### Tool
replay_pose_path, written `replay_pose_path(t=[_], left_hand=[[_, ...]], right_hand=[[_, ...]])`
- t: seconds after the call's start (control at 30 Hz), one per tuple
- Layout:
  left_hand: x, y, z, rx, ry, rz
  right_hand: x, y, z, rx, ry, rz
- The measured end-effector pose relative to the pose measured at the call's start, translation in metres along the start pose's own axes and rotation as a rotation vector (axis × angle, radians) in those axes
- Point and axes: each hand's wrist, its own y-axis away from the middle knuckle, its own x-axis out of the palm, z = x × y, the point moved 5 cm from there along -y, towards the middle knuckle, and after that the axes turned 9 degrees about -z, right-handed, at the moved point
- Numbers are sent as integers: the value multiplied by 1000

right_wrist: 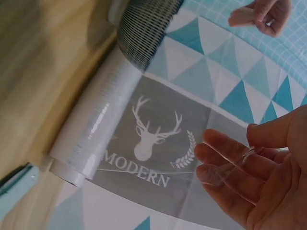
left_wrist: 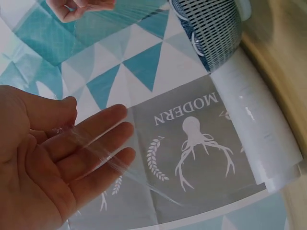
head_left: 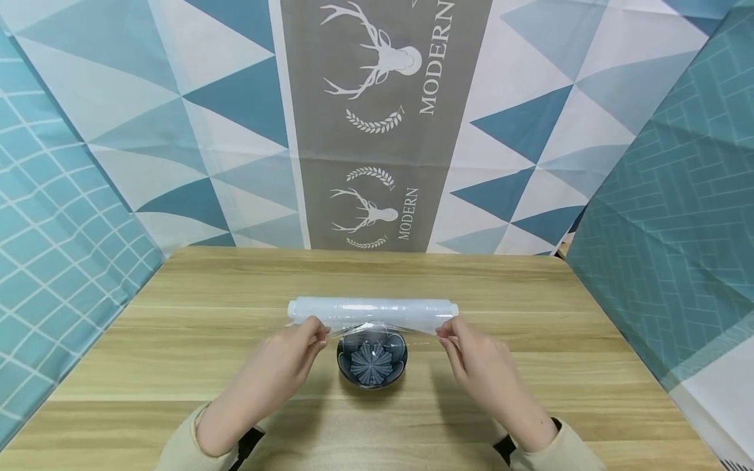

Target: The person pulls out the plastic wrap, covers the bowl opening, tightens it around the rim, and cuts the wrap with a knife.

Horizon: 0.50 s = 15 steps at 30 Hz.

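Note:
A dark blue bowl [head_left: 372,363] with a flower-shaped inside stands on the table. Just behind it lies a roll of clear plastic wrap [head_left: 374,307], its length running left to right. My left hand [head_left: 288,356] pinches one corner of the wrap's loose end between thumb and index finger, left of the bowl. On the other side, my right hand [head_left: 480,360] pinches the opposite corner. Between the hands the thin film stretches over the bowl's back part. Both wrist views show the bowl's patterned outside [left_wrist: 211,33] and the other fingers of each hand loosely extended.
The wooden table [head_left: 177,353] carries the bowl and roll. Patterned cloth [head_left: 377,131] with deer prints hangs along its back edge, and teal cloths flank both sides. A teal and white object [right_wrist: 19,184] shows at the right wrist view's lower left; its kind is unclear.

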Motion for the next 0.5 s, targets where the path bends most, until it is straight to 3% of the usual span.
replay_pose_path(t=[0.23, 0.37, 0.5], left_hand=[[-7, 10, -6, 195, 38, -111], [-8, 15, -8, 244, 71, -115], [-6, 19, -7, 255, 83, -75]], right_hand=[[0, 12, 3, -12, -7, 21], [-1, 17, 4, -26, -1, 24], [0, 22, 5, -34, -6, 25]])
